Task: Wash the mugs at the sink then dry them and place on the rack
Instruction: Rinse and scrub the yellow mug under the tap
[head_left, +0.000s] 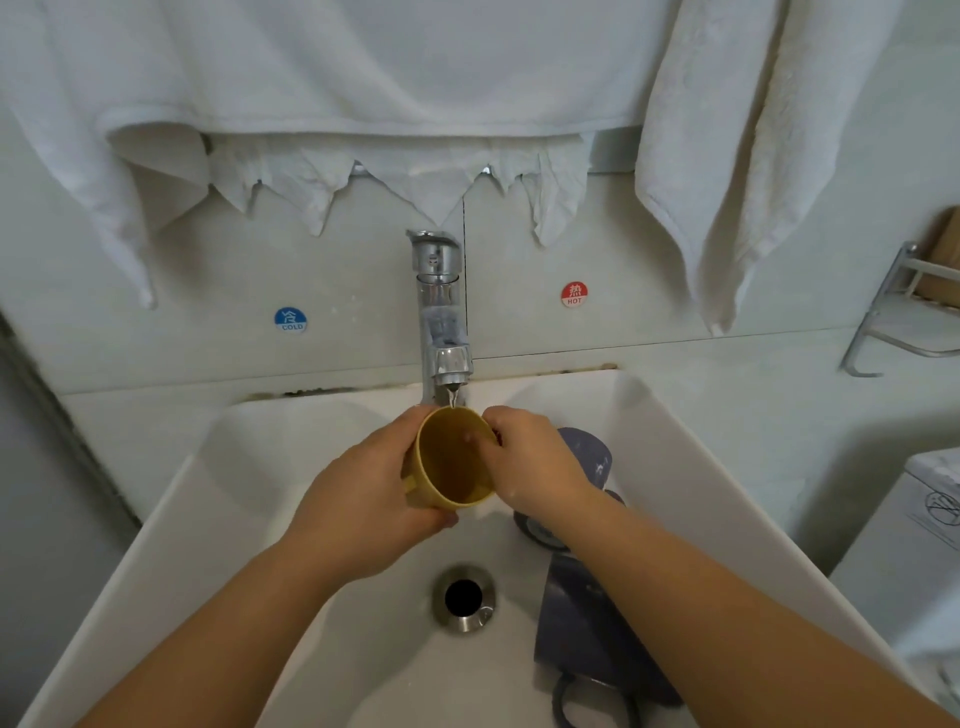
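Yellow mug (451, 470) gripped by left hand (363, 512); right fingers (485, 441) inside.

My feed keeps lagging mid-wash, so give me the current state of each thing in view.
faucet: running, thin stream
yellow mug: held under the stream, tilted
left hand: grips the yellow mug
right hand: fingers at the mug's rim
two dark mugs: lying in the sink
drain: open
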